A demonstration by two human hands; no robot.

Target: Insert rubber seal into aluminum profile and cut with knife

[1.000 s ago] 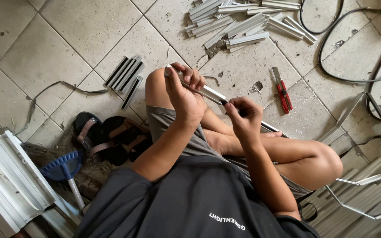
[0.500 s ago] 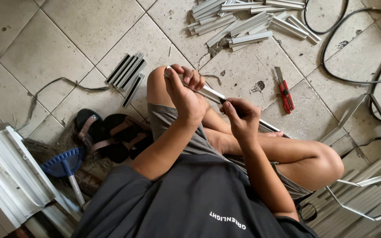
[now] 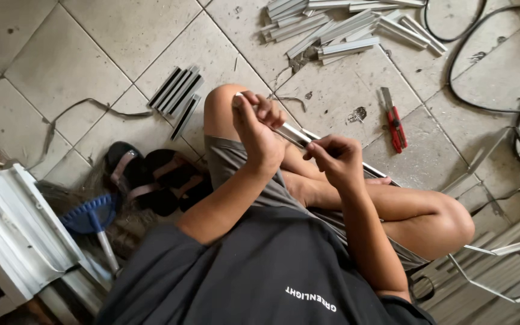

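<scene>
I sit cross-legged on a tiled floor and hold a long, thin silver metal strip point(image 3: 293, 136) over my raised knee. My left hand point(image 3: 259, 133) is shut around the strip's upper end, by the knee. Lower down the same strip, my right hand point(image 3: 337, 159) pinches it between fingertips and thumb. Past the right hand the strip runs on across my legs toward the lower right. Whatever small thing the right fingers may hold is too small to tell.
A red-handled cutter point(image 3: 395, 120) lies on the tiles to the right. Several cut metal pieces point(image 3: 332, 27) are piled at the top, dark strips point(image 3: 179, 96) at the left, black cable point(image 3: 482, 60) at the top right. Sandals point(image 3: 151, 174), a blue brush point(image 3: 91, 216), white profiles point(image 3: 13, 229).
My right hand has shifted slightly along the strip. The left hand keeps its grip, and the view has moved a little.
</scene>
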